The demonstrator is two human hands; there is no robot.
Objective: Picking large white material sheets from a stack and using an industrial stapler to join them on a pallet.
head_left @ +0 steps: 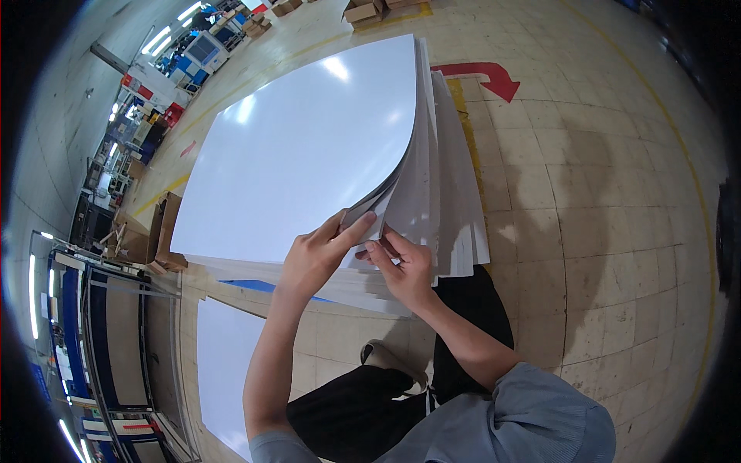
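White glossy sheets (301,147) lie stacked, their near right corner bent up and pinched narrowly in the left hand (312,258), with the right hand (407,274) pinching the edges just beside it, above tiled floor (617,309).

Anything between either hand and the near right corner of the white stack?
Nothing visible. The left hand has its fingers on the curled-up corner of the stack, and the right hand is right at that corner too. How the right fingertips meet the sheets is hard to tell.
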